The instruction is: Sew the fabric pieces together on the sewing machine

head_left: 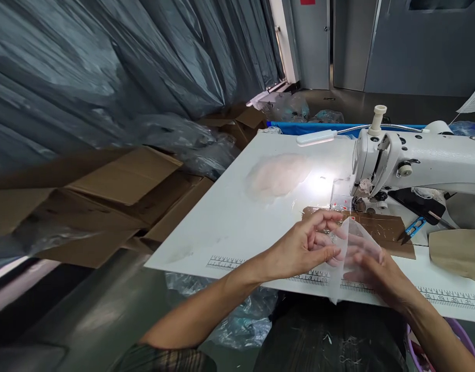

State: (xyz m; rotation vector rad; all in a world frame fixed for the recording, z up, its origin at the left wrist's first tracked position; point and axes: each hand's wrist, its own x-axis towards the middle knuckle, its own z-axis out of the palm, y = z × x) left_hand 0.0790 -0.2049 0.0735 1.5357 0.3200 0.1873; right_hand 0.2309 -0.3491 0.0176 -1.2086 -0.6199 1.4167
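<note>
Both my hands hold a thin translucent white piece of fabric (351,253) above the front edge of the white sewing table (241,217). My left hand (305,243) pinches its left side with fingers curled. On the right, partly veiled by the sheer piece, my right hand (380,271) grips it from behind. The white sewing machine (415,160) stands just beyond, with a brown piece of material (388,230) lying flat under its needle area.
A pale pink fluffy pile (278,175) lies mid-table under the machine's lamp (317,137). Blue snips (413,229) and a tan cut piece (456,250) lie at right. Flattened cardboard boxes (106,201) and plastic sheeting (106,67) fill the left. Printed rulers (230,262) mark the table's front edge.
</note>
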